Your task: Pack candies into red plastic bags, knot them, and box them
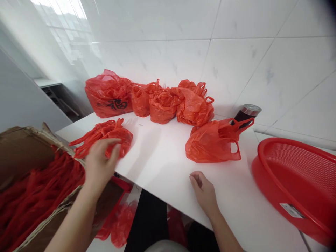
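My left hand (101, 162), slightly blurred, is over the near side of a loose pile of red plastic bags (124, 134) at the left of the white table (162, 154). Thumb and forefinger are spread apart, and nothing shows between them. My right hand (204, 192) rests by the table's front edge with its fingers curled in and no object visible in them. Just beyond it lies a filled red plastic bag (203, 145), its handles pointing right.
Several filled red bags (162, 108) line the tiled wall. A dark cup with a silver lid (248, 111) stands behind the nearest bag. At right is a red plastic basket (273, 182). A cardboard box (23, 147) of red strips (47, 189) is at left. More red bags (123, 220) hang below the table.
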Demonstrator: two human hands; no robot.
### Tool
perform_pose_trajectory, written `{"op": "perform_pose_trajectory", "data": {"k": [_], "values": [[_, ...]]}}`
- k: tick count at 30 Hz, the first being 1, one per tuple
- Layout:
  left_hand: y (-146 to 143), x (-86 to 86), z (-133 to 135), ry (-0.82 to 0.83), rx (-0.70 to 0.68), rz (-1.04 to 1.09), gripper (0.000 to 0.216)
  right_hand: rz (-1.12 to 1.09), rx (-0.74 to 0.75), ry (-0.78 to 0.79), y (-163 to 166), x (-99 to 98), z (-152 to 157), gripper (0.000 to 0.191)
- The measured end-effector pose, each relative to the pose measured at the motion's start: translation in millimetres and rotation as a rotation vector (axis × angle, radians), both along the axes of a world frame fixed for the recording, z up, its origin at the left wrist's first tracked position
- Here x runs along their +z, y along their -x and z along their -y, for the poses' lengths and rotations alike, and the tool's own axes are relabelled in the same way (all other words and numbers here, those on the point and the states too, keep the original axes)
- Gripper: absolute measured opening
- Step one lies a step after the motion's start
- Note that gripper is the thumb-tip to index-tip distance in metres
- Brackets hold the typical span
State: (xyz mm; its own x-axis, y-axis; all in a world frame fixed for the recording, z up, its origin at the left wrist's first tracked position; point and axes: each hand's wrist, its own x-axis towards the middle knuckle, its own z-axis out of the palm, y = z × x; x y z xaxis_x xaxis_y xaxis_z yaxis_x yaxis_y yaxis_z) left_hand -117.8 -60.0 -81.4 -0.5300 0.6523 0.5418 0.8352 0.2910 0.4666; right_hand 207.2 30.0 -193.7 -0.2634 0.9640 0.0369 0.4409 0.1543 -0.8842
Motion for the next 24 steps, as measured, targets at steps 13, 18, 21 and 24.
{"op": "perform_pose_trajectory", "data": {"k": [13,18,21,24], "values": [[13,-105.4,-29,0.262,-0.112,0.117,0.045,0.021,0.045,-0.035,-3,-9.4,0,0.028],[-50,-131.0,-26,0.256,-0.279,0.055,0.038,0.014,0.053,-0.1,1,-7.0,-1,0.023],[-80,-139.7,-29,0.224,-0.405,0.002,0.034,0.011,0.049,-0.135,4,-1.7,4,0.024],[-93,-143.6,-35,0.144,-0.525,-0.016,0.032,-0.017,0.077,-0.143,-7,8.3,13,0.024]]}}
